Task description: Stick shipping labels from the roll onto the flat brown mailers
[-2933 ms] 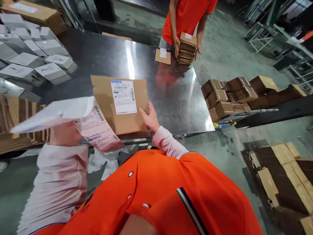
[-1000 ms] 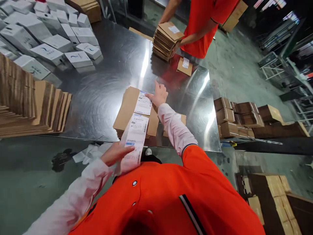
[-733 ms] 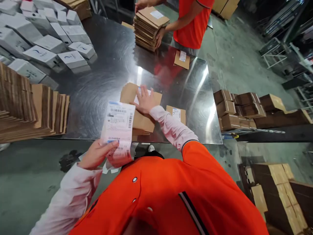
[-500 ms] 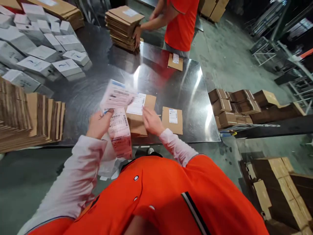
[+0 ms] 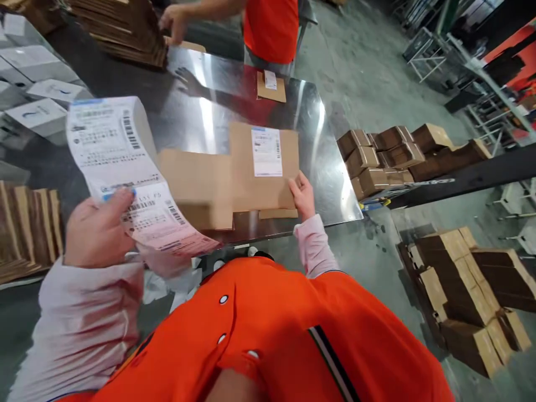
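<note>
A curling strip of printed shipping labels (image 5: 113, 139) is pinched in my left hand (image 5: 100, 229), with its lower end hanging over the table's near edge. My right hand (image 5: 302, 195) grips the right edge of a flat cardboard mailer (image 5: 245, 184), thumb on top. That mailer is raised a little and bears a white shipping label (image 5: 267, 153). To its left lies another brown cardboard mailer (image 5: 195, 178) with no label on the face I see. Part of a further mailer (image 5: 278, 214) shows below the held one.
The steel table (image 5: 213, 134) ends at the right. Across it, a co-worker's hand (image 5: 173, 23) is beside stacked cardboard (image 5: 121, 28). White boxes (image 5: 39, 114) and upright folded cardboard (image 5: 31, 223) stand left. A labelled mailer (image 5: 271, 89) lies far back; brown cartons (image 5: 377, 156) are at right.
My right hand has moved right with the labelled mailer, over the one lying there. My left hand and the label strip have shifted left and closer. The co-worker's hand has left the stack's side.
</note>
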Motion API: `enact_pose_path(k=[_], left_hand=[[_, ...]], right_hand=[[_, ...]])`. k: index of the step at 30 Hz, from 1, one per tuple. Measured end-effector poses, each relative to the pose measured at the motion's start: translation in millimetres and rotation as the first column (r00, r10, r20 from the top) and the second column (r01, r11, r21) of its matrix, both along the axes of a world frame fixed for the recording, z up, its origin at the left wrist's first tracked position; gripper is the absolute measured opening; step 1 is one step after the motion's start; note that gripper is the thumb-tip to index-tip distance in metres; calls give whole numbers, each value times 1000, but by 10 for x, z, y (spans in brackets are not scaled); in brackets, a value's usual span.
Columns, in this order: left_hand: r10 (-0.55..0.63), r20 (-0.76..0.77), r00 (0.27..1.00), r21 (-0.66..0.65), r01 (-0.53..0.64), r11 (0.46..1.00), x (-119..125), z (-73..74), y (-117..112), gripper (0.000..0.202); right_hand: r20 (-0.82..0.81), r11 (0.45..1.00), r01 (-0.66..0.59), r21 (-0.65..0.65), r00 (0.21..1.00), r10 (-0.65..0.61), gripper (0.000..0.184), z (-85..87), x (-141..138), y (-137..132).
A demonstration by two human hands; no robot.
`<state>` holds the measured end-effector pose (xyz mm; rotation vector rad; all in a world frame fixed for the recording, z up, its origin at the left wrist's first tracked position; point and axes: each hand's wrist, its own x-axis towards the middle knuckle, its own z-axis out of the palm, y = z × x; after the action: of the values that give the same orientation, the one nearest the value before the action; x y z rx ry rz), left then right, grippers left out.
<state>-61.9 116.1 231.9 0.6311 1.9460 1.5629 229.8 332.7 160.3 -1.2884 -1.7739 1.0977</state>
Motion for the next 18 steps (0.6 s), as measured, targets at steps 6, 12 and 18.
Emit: enact_pose_path(k=[6, 12, 18], left_hand=[[14, -99, 995, -5, -15, 1000, 248, -312, -253, 60], [-287, 124, 950, -17, 291, 956, 441, -430, -170, 54], [61, 242, 968, 75, -81, 994, 394, -470, -32, 42]], right_hand=[[182, 957, -244, -156, 945, 271, 83, 38, -342, -275], [-401, 843, -503, -192, 824, 401, 32, 89, -1135, -1164], [-214, 785, -598, -161, 798, 563, 43, 196, -1221, -1025]])
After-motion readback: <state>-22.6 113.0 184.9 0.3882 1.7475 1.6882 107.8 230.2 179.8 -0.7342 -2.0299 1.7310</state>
